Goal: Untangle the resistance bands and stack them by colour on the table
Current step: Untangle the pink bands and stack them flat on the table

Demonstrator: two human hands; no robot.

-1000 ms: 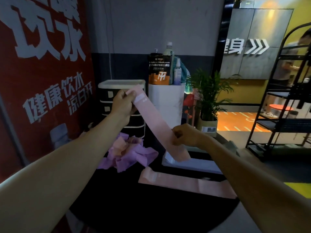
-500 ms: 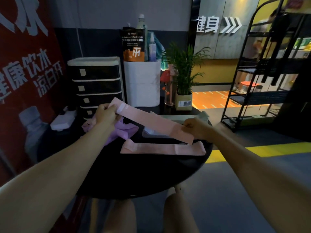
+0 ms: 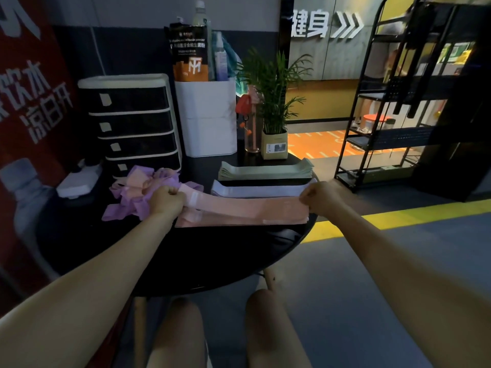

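A pink band is held taut by its ends, gripped in the closed left hand and right hand, over the pink stack near the table's right edge. If released unevenly, it could be dragged askew or slide off.
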